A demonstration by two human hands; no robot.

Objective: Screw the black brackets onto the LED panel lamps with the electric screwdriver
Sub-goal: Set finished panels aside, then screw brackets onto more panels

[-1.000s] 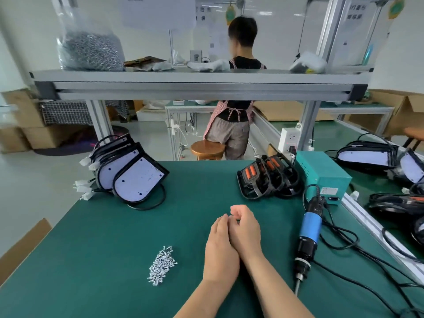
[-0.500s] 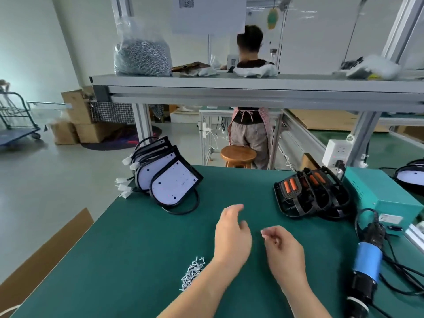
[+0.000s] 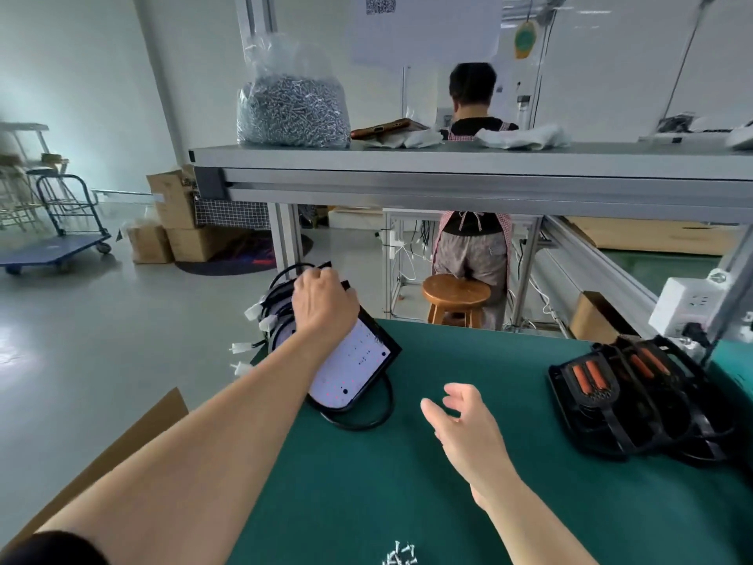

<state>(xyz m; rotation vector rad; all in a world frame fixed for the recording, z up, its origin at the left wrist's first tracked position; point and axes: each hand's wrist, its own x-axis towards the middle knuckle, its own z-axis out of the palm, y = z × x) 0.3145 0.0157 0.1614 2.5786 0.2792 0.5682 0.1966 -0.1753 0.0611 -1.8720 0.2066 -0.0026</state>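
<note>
Left hand (image 3: 324,301): parted from the right a second ago and extended to the front lamp (image 3: 354,362) at the tabletop's (image 3: 407,483) far left. Its grip is curled over the top edge (a pickup is judged begun).
Right hand (image 3: 468,426): grip spread, nothing held.
Brackets (image 3: 611,397): stacked far right, untouched.
Cable (image 3: 366,422): looped under the lamp, a likely snag.

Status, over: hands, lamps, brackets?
Left hand grips the leaning LED panel lamps at their top edge. Right hand open, empty, above the mat. Black brackets stacked at right, untouched; screwdriver out of view.
</note>
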